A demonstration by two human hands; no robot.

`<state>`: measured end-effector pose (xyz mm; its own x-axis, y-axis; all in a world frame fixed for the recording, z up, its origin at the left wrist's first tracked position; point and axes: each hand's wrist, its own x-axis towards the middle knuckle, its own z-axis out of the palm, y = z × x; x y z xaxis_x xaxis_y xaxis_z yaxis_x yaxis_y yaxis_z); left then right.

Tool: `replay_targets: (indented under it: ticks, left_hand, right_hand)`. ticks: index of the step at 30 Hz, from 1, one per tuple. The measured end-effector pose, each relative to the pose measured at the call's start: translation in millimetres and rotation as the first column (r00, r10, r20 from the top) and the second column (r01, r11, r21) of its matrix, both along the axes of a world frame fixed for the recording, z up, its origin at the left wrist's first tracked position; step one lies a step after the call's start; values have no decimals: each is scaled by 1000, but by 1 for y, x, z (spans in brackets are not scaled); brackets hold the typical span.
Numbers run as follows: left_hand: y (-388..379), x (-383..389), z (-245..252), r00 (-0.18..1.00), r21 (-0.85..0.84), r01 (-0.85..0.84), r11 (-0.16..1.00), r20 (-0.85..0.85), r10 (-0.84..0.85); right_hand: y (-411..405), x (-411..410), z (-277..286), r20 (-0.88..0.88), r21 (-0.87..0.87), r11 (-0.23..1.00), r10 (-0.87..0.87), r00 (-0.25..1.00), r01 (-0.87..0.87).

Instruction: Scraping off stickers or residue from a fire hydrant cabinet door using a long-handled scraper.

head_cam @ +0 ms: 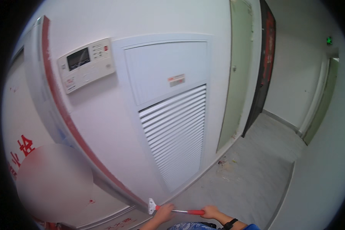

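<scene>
Low in the view, a long-handled scraper [180, 211] with a white head, a metal shaft and red grips lies across in front of me. My left hand [164, 213] is closed around it close to the head. At the other end my right hand [211, 212] holds the end of the red grip, with a black band on that wrist. The white scraper head [151, 206] is near the foot of the red-edged frame [83, 149] at the left. Whether the head touches the frame cannot be told.
A white wall carries a control panel [87, 64] and a louvered metal panel [175, 126]. Farther along stand a pale green door [238, 72] and a dark door leaf [264, 66]. Bits of debris [225, 164] lie on the grey floor [247, 172]. A wall [319, 184] bounds the right side.
</scene>
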<state>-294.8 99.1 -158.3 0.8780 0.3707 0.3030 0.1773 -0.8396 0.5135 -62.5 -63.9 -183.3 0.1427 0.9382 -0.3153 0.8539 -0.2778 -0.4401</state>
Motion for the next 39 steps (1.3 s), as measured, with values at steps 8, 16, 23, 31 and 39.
replay_targets:
  ticks: [8, 16, 23, 31, 39]
  left_hand:
    - [37, -92, -208, 645, -604, -742, 290, -761, 65]
    - [116, 17, -125, 831, -386, -412, 825, -531, 166]
    - [98, 167, 224, 816, -615, 505, 605, 569, -102]
    - [24, 147, 357, 698, -464, 716, 522, 476, -535]
    - [-23, 165, 349, 737, -534, 669, 517, 384, -556]
  right_hand:
    - [-95, 54, -59, 73, -366, 793, -496, 865, 486]
    - [-100, 84, 42, -94, 415, 407, -870, 484, 813]
    - [-88, 46, 137, -359, 756, 4, -834, 419, 655]
    - [-107, -36, 164, -127, 818, 99, -930, 345, 566]
    - [-157, -71, 156, -41, 834, 62, -984, 173, 548]
